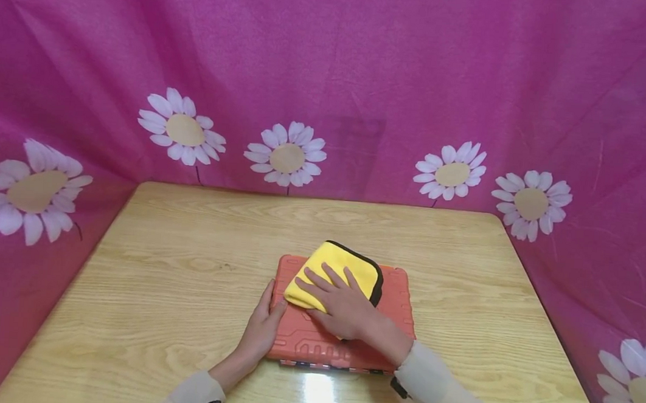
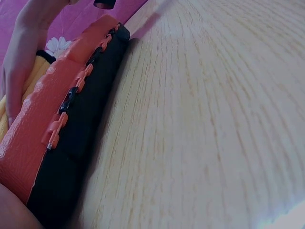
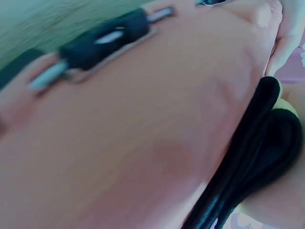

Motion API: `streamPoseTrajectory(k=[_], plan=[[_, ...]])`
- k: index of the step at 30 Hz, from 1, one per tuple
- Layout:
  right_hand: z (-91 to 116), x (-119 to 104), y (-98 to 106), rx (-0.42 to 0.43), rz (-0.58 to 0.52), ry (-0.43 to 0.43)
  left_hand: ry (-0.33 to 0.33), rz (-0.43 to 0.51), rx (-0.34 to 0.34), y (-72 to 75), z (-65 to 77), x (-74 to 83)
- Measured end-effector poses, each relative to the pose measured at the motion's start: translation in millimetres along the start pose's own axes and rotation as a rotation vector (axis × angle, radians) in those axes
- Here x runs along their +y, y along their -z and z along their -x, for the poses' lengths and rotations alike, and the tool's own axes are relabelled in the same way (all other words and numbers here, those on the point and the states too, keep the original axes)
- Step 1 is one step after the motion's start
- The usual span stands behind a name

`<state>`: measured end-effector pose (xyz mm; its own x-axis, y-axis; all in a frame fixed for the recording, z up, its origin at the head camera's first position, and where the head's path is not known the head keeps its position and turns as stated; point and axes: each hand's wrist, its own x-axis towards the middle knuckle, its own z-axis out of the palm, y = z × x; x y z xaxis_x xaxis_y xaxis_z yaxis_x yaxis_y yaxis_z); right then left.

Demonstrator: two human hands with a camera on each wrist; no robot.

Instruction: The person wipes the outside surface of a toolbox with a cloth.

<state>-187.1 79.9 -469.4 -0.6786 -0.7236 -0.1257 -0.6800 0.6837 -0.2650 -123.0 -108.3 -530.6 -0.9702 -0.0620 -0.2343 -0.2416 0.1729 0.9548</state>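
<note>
My right hand (image 1: pixel 345 309), fingers spread, presses a cloth (image 1: pixel 361 270) onto a case (image 1: pixel 305 333); my left hand (image 1: pixel 261 326) grips its edge.

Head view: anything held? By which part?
Left hand holds the red case by its left edge; right hand lies spread on the yellow cloth, not gripping it.

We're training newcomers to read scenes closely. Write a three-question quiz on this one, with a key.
1. Which hand lies spread on the folded yellow cloth?
2. True or false: the base of the hinged case is orange-red, like its lid.
3. Seen from the head camera, where does the left hand touch the case?
a) far edge
b) left edge
c) right edge

Key:
1. The right hand.
2. False; the base is black.
3. b
</note>
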Motion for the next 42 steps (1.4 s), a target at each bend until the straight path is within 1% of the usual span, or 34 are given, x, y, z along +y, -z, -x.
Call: streamPoseTrajectory(k=[5,8,13,17,20,23,34,39,42], plan=[[10,8,-2,0.012,-0.006,-0.038,0.006,-0.010,0.001,-0.3,-0.3,-1.1],[17,14,-4,0.021,0.001,-0.066,0.006,0.000,-0.003,-0.4,-0.1,-0.5],[27,25,-7,0.051,-0.011,-0.077,0.012,0.008,0.006,-0.9,0.1,0.6],[36,32,-5,0.070,-0.048,-0.094,0.015,0.003,0.010,-1.3,-0.4,0.5],[43,38,-5,0.100,-0.062,-0.100,0.008,0.002,0.009,-1.4,-0.8,0.1],[48,42,-5,0.133,-0.050,-0.098,0.007,0.005,0.008,-0.6,-0.4,-0.4],[60,52,-12,0.233,-0.027,-0.106,-0.023,0.005,-0.002,-0.6,1.4,1.3],[65,56,-15,0.267,-0.012,-0.123,-0.014,0.002,-0.003,0.5,0.9,1.1],[68,57,-15,0.270,-0.015,-0.142,-0.010,0.005,-0.005,0.6,0.5,0.3]])
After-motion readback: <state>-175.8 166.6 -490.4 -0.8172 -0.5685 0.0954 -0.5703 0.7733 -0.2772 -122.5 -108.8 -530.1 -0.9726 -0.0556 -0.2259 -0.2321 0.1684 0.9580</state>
